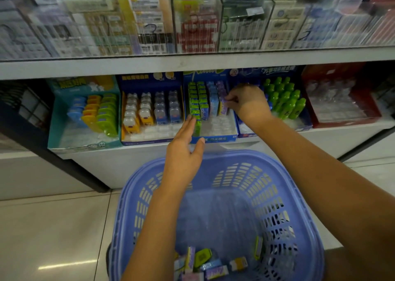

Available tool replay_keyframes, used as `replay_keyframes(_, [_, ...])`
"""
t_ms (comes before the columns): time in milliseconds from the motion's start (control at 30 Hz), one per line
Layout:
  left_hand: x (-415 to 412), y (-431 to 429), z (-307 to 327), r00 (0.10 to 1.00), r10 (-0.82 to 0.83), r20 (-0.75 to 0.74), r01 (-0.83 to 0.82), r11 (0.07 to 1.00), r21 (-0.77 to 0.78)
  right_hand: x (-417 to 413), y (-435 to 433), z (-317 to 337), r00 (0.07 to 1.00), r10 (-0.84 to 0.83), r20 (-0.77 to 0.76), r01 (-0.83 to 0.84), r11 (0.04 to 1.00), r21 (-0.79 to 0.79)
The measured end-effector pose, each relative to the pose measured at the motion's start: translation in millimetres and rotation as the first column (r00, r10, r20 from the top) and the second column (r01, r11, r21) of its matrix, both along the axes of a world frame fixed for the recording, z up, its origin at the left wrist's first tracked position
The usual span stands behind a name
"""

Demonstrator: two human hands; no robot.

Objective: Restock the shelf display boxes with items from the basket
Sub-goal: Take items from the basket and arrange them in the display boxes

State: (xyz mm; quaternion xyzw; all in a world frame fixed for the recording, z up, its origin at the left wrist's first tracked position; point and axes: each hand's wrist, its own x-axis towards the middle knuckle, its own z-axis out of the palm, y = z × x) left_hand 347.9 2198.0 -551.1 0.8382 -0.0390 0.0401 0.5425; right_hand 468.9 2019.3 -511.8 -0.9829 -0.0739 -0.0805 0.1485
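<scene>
The blue basket [303, 186] sits on the floor, loose packs [214, 269] lying at its 6 o'clock end. At 12 o'clock from it, on the shelf [333, 134], stands the blue display box [215, 139]. The right hand [248, 103] pinches a purple pack [223, 108] in the box's rightmost row, fingers curled round it. The left hand [183, 152] is released, straight fingers touching the front green pack [197, 127].
</scene>
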Motion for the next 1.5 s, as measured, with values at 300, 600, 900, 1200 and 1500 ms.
replay_keyframes(300, [-8.7,2.0,2.0,0.992,-0.058,-0.113,0.075,0.986,0.147,-83.3,18.1,-12.5,0.933,0.240,-0.269,-0.257,0.966,-0.029])
replay_keyframes(600, [-66.7,-14.6,-148.1,0.489,0.044,-0.871,0.741,0.505,0.441,-183.8,1.0,-195.9,0.187,0.023,-0.982,-0.433,0.899,-0.061])
replay_keyframes(900, [-88.6,0.0,-191.0,0.432,-0.058,-0.900,0.810,0.463,0.360,-208.5,-1.2,-263.1,0.087,-0.018,-0.996,-0.627,0.776,-0.069])
replay_keyframes(1200, [-67.0,10.1,-186.2,0.492,-0.093,-0.866,0.445,0.882,0.158,-178.7,-5.4,-224.3,0.226,0.178,-0.958,-0.410,0.909,0.073])
replay_keyframes(1500, [-16.3,47.9,-64.3,0.626,-0.377,-0.682,-0.042,0.858,-0.512,-123.7,19.2,-78.0,0.576,0.509,-0.640,0.362,0.543,0.758])
